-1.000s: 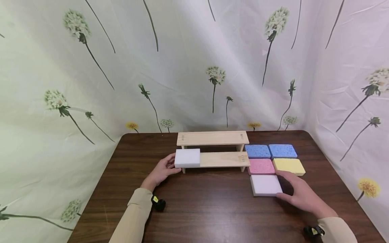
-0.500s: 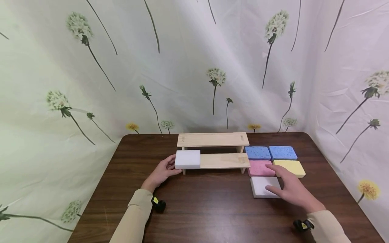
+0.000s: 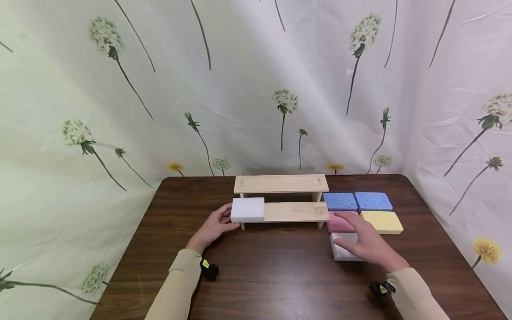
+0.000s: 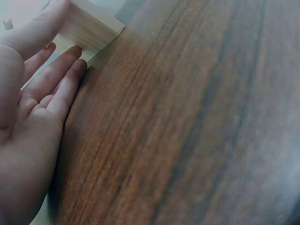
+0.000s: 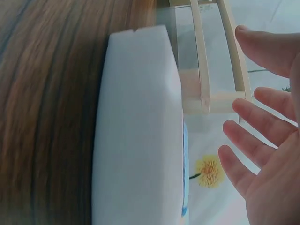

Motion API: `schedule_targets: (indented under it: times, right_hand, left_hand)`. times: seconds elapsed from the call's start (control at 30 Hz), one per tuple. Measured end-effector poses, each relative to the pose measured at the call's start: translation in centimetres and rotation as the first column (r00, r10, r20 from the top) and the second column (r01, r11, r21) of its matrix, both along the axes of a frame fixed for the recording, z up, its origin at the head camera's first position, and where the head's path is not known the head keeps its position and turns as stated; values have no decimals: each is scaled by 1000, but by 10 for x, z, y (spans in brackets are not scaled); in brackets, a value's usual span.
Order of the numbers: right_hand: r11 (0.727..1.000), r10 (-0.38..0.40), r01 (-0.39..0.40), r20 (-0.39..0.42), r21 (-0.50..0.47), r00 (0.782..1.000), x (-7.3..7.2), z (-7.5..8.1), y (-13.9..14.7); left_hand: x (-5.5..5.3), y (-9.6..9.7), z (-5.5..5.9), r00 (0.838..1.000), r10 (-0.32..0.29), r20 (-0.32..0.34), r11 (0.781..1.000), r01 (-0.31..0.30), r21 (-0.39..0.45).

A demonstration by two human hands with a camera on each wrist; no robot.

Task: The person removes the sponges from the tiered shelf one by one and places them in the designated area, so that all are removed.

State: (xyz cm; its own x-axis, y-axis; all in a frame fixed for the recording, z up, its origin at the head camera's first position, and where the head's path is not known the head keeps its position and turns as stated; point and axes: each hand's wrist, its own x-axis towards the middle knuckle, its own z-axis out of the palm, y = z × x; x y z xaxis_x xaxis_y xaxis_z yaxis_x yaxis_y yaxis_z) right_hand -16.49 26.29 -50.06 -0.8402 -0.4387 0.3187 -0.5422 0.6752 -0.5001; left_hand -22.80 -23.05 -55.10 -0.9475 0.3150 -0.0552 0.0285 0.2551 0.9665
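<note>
A white sponge block (image 3: 247, 210) lies on the left end of the lower step of a two-step wooden stand (image 3: 294, 212). Beside that end rests my left hand (image 3: 212, 226), its fingers loosely extended against the stand's wooden side panel (image 4: 89, 35) in the left wrist view. My right hand (image 3: 372, 242) hovers with spread fingers above a second white sponge block (image 5: 138, 131) on the table, partly covering it in the head view. Nothing is between those fingers. Behind that block sits a pink sponge (image 3: 339, 226), partly hidden by the right fingertips.
A yellow sponge (image 3: 382, 222) lies right of the pink one. Two blue sponges, one left (image 3: 340, 201) and one right (image 3: 374, 201), form the row behind. The upper step (image 3: 280, 183) of the stand is near the flowered cloth backdrop (image 3: 248, 111). Everything stands on a dark wooden table (image 3: 272, 275).
My right hand has moved left, from the right edge of the white block on the table to above it. That block stays in place. My left hand has not visibly moved.
</note>
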Motion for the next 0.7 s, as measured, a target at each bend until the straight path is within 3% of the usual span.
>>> schedule_targets:
  times: [0.33, 0.57, 0.7]
  right_hand:
    - [999, 52, -52, -20, -8, 998, -10, 6, -28]
    - [997, 68, -67, 37, -26, 997, -17, 6, -46]
    - [997, 75, -75, -13, -20, 997, -21, 5, -56]
  left_hand:
    - [-1, 0, 1, 1000, -5, -6, 1000, 5, 4]
    - [0, 0, 1, 1000, -2, -11, 1000, 2, 2]
    - [-1, 0, 0, 1000, -2, -12, 1000, 2, 4]
